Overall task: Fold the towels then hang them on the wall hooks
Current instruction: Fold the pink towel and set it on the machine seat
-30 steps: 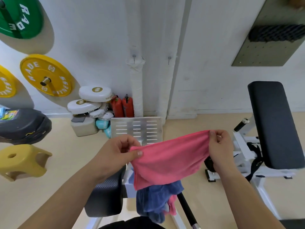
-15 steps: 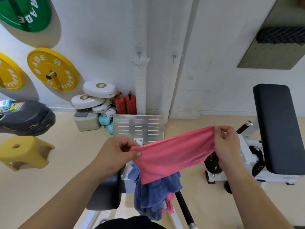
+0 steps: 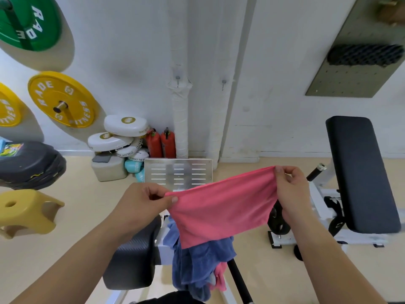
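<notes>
From the head camera, two bare hands hold up a pink towel (image 3: 221, 207) in front of the person. The left hand (image 3: 142, 202) pinches the top left corner with thumb and fingers. The right hand (image 3: 289, 189) pinches the top right corner the same way, and it is a bit higher. The hands are well apart, so the top edge is pulled tight between them and slopes up to the right. The rest of the pink towel hangs down loose. Just under it lies a crumpled blue towel (image 3: 201, 260) with a bit of pink cloth poking out, heaped on a white frame beside a black seat pad (image 3: 133, 260). Up on the white wall are two small hooks (image 3: 178, 79), side by side, with nothing on them. Below them a silver metal plate (image 3: 178, 172) with slots stands near the floor. Two red fire bottles (image 3: 162, 143) stand by the wall. On the left are a yellow stool (image 3: 26, 213), a yellow weight disc (image 3: 61, 99) and a green weight disc (image 3: 28, 23). On the right is a long black bench pad (image 3: 359, 172).
</notes>
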Motion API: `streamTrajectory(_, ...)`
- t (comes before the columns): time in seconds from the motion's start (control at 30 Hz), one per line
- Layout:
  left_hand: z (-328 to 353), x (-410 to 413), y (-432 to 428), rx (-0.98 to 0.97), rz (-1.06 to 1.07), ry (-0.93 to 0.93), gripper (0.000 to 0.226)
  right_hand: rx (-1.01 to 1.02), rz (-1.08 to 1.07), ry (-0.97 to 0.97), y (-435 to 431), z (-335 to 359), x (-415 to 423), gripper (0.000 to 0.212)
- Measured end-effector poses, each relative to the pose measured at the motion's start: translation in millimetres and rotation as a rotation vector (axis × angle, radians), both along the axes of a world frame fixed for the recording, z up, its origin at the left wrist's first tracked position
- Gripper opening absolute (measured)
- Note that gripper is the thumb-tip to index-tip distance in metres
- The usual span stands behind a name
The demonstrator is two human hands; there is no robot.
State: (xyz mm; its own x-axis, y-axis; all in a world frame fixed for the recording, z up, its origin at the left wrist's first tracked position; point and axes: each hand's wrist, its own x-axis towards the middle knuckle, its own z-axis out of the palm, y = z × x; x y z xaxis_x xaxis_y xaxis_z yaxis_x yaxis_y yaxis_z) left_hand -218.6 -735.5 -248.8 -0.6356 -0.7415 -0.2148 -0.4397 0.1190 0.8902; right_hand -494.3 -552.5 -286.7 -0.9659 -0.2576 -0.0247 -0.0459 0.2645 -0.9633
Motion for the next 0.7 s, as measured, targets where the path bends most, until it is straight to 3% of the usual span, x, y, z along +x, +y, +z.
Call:
streamTrajectory(0.17, 10.1, 1.1, -0.6, 0.004, -0.022, 0.053, 0.018, -0.045, 0.034, -0.002, 6.7, 6.2, -0.5, 0.009)
streamTrajectory(0.33, 30.8, -1.6, -16.9, -0.168, 0.072, 0.119, 0.026, -0.138, 0.132, 0.030, 10.7, 24.0, -5.6, 0.016)
streamTrajectory(0.43, 26.8, -2.5, -26.2, -0.334, -0.028, -0.063, 0.037, -0.141, 0.177, 0.059, 5.3, 29.5, -0.9, 0.016)
streamTrajectory(0.53, 28.4, -0.2, -27.4, -0.424, -0.016, -0.122, 0.028, -0.169, 0.170, 0.083, 1.7, 30.9, 6.8, 0.017)
streamTrajectory(0.63, 32.2, -0.8, -30.6, -0.298, 0.102, 0.105, 0.011, -0.171, 0.120, 0.134, 1.0, 31.6, 10.8, 0.015)
streamTrajectory(0.7, 26.7, -1.6, -30.8, -0.186, 0.080, 0.115, 0.010, -0.121, 0.121, 0.166, -0.9, 29.8, 13.9, 0.013)
